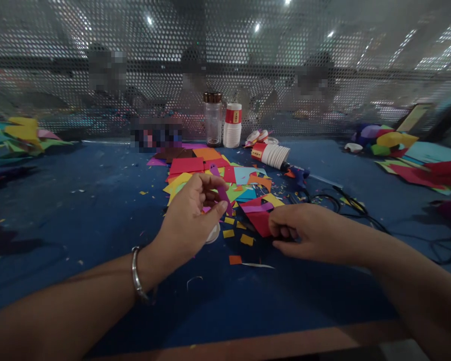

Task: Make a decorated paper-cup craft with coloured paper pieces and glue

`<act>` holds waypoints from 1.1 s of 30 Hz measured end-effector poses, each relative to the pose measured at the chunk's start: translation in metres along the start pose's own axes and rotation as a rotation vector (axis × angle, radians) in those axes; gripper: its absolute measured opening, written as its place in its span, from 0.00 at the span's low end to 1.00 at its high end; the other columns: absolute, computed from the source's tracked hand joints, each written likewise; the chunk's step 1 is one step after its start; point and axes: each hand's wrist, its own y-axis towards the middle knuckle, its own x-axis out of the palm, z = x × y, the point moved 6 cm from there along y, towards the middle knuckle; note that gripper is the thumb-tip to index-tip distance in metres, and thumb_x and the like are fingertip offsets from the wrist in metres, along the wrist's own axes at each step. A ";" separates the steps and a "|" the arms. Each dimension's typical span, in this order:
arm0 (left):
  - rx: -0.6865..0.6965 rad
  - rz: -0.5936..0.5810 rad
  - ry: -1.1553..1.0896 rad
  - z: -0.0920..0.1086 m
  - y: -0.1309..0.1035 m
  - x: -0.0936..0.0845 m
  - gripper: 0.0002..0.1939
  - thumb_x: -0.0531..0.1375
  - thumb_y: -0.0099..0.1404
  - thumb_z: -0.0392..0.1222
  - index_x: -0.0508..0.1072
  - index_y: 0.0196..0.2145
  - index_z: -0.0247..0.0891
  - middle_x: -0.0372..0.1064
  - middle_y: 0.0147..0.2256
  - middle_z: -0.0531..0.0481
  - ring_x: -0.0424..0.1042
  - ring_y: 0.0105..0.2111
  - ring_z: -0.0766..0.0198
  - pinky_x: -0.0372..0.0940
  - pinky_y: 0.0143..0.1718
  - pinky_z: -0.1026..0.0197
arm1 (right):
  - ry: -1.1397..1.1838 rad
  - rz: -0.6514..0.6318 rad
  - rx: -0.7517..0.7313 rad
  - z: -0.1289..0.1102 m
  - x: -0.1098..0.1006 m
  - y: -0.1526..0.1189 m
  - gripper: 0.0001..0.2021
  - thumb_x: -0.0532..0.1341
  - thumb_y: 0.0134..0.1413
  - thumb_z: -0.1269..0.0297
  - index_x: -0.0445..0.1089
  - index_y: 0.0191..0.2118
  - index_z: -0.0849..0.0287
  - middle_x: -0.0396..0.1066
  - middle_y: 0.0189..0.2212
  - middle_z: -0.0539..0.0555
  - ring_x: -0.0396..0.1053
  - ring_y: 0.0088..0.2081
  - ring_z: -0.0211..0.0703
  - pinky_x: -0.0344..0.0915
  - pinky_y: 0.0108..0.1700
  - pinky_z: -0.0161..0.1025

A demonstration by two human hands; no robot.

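Note:
Between the thumb and fingers of my left hand is a narrow purple paper strip, held upright with a rounded upper end. Part of a white round piece shows beneath that hand. My right hand is low over the table, its fingers bent and its thumb apart from them, with nothing visible between. Its fingertips are at the right edge of a red paper sheet, and I cannot tell whether they touch it. Another purple strip lies across that sheet. Small yellow paper squares are scattered between my hands.
Coloured sheets are piled mid-table. Behind them stand a glass bottle and stacked paper cups; another cup stack lies sideways by a blue glue gun with a black cord. A perforated metal screen borders the blue table.

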 end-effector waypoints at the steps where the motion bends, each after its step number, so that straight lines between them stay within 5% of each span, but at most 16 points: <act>1: -0.004 -0.002 -0.001 0.000 0.000 0.000 0.14 0.62 0.58 0.33 0.67 0.42 0.35 0.69 0.37 0.49 0.70 0.35 0.66 0.69 0.40 0.59 | -0.013 0.003 0.003 0.000 0.000 0.000 0.06 0.61 0.50 0.68 0.61 0.27 0.56 0.67 0.25 0.48 0.60 0.25 0.37 0.51 0.28 0.35; 9: -0.003 0.030 0.014 -0.002 0.002 -0.003 0.20 0.64 0.57 0.35 0.67 0.47 0.35 0.69 0.40 0.48 0.69 0.37 0.64 0.68 0.42 0.57 | 0.036 0.081 0.053 0.005 -0.005 0.003 0.05 0.58 0.44 0.70 0.59 0.26 0.56 0.63 0.22 0.47 0.58 0.23 0.37 0.51 0.27 0.35; 18: -0.017 0.046 0.026 -0.004 0.004 -0.007 0.23 0.64 0.58 0.36 0.66 0.52 0.34 0.69 0.44 0.46 0.69 0.38 0.64 0.68 0.40 0.58 | 0.603 0.029 0.111 0.013 -0.008 0.004 0.05 0.57 0.48 0.64 0.61 0.25 0.56 0.58 0.19 0.44 0.58 0.20 0.34 0.55 0.24 0.33; 25: -0.039 0.006 0.023 -0.002 0.001 -0.003 0.24 0.63 0.58 0.36 0.67 0.53 0.35 0.70 0.45 0.45 0.69 0.37 0.65 0.69 0.37 0.60 | 1.131 0.101 0.225 0.020 -0.003 0.004 0.05 0.59 0.41 0.66 0.62 0.27 0.57 0.68 0.23 0.50 0.66 0.23 0.37 0.57 0.21 0.33; 30: -0.087 -0.098 -0.029 0.000 -0.001 0.005 0.25 0.63 0.58 0.37 0.68 0.53 0.35 0.71 0.45 0.45 0.70 0.36 0.65 0.69 0.37 0.60 | 1.267 0.201 0.231 0.020 -0.004 0.003 0.05 0.60 0.41 0.67 0.62 0.25 0.59 0.66 0.22 0.48 0.51 0.16 0.27 0.42 0.16 0.29; 33: -0.162 -0.172 -0.058 -0.005 -0.003 0.010 0.27 0.64 0.58 0.38 0.67 0.56 0.36 0.72 0.37 0.48 0.72 0.35 0.63 0.68 0.37 0.58 | 1.248 0.230 0.182 0.015 -0.005 0.004 0.09 0.62 0.49 0.64 0.62 0.24 0.60 0.62 0.21 0.47 0.49 0.17 0.26 0.41 0.17 0.29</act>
